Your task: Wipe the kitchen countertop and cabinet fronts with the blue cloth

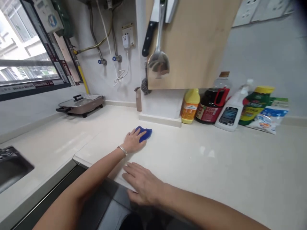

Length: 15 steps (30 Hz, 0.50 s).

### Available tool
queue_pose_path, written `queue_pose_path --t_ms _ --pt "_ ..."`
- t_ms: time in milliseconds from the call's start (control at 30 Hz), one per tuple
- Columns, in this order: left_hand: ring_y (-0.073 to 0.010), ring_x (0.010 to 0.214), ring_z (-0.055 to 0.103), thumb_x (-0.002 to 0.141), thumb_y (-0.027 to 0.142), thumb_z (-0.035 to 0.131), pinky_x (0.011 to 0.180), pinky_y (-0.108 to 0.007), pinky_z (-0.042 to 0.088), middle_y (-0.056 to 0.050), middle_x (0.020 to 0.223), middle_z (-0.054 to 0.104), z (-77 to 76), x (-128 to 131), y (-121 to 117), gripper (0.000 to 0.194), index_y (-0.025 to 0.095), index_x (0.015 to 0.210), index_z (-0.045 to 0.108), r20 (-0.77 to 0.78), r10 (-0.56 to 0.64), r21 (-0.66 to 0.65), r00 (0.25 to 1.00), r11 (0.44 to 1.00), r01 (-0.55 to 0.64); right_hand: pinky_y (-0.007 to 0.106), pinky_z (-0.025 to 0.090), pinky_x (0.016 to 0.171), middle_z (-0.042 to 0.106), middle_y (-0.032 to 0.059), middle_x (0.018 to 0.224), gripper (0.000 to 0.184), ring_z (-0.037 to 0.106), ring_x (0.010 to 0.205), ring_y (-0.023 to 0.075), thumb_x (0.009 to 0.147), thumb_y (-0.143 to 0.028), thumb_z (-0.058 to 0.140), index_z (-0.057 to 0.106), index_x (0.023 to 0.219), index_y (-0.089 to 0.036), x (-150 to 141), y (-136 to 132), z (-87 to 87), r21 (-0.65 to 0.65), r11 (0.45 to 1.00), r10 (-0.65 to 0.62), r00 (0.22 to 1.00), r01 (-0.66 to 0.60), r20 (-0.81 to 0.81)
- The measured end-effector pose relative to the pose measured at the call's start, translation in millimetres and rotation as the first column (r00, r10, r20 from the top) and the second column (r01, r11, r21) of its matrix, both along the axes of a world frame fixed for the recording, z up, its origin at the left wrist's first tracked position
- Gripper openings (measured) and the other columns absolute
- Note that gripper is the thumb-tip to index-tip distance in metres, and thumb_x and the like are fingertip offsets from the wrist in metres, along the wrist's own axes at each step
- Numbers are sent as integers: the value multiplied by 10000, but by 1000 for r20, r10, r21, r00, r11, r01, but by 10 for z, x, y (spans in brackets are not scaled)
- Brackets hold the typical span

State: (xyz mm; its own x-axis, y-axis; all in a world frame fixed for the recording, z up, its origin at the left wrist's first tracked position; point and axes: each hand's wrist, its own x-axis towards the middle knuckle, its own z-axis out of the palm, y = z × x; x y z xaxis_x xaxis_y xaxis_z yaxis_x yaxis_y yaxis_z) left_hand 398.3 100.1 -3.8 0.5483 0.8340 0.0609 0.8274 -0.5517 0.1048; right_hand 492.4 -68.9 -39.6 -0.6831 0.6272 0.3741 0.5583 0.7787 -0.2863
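My left hand (133, 141) reaches out over the white countertop (203, 159) and presses down on a small blue cloth (145, 133), fingers curled over it. A thin bracelet sits on that wrist. My right hand (141, 183) lies flat on the counter's near edge, fingers stretched out and holding nothing.
Along the back wall stand a yellow bottle (190, 106), a dark sauce bottle (213, 103), a white spray bottle (231, 111) and packets (266, 113). A wooden board (194, 44), a ladle (158, 60) and a knife (149, 35) hang above. An electric pan (81, 103) sits far left; a sink (11, 166) lies at the left edge.
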Motion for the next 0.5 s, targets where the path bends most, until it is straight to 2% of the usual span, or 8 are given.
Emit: queue_pose_path --t_ms 67,133,200,267,333,400,500 --pt "-358 1577 223 975 586 382 1285 -598 208 -112 1699 269 9 193 -188 703 296 1614 329 -28 -74 -3 997 997 74 440 421 1187 661 209 1330 360 560 1327 310 862 -254 612 688 1170 -85 -58 -24 14 16 1000 -26 999 27 -26" --pt "-367 1576 225 974 602 387 1293 -587 194 -144 1694 267 1 421 -392 732 263 1619 320 -47 -166 -6 985 986 166 446 469 1133 690 231 1245 378 596 1263 332 839 -241 623 697 1153 -46 -115 -62 43 27 996 -79 997 79 -15" --pt "-367 1582 205 970 629 397 1299 -570 196 -151 1698 251 -28 663 -627 748 264 1618 321 -51 -263 -12 963 965 263 476 513 1061 728 234 1136 364 655 1150 352 852 -257 624 722 1118 -30 -150 -102 75 25 996 -90 990 87 105" --pt "-344 1593 180 963 659 410 1306 -539 203 -138 1704 240 -62 891 -873 758 279 1613 327 -35 -367 -20 930 930 366 457 557 958 769 183 991 283 709 983 322 873 -250 618 760 1038 -70 -150 -142 93 -23 999 36 956 -31 292" --pt "-343 1594 181 962 667 424 1306 -527 215 -146 1700 245 -79 1074 -1093 768 266 1610 332 3 -490 -40 872 871 489 403 568 891 786 133 925 224 723 904 277 877 -219 625 775 1007 -116 -118 -187 78 -42 983 183 904 -181 387" --pt "-361 1593 173 969 648 443 1310 -524 206 -161 1707 214 -70 1183 -1249 768 247 1614 324 36 -589 -76 807 804 590 367 562 862 793 114 919 230 725 884 254 853 -195 652 771 1041 -139 -72 -238 27 28 962 242 894 -272 378" --pt "-363 1597 130 982 617 468 1326 -505 160 -160 1725 144 -36 1164 -1330 753 256 1622 304 57 -649 -140 758 747 650 358 557 809 780 96 839 199 711 785 241 823 -184 670 759 999 -158 -14 -291 -69 154 946 228 924 -284 308"
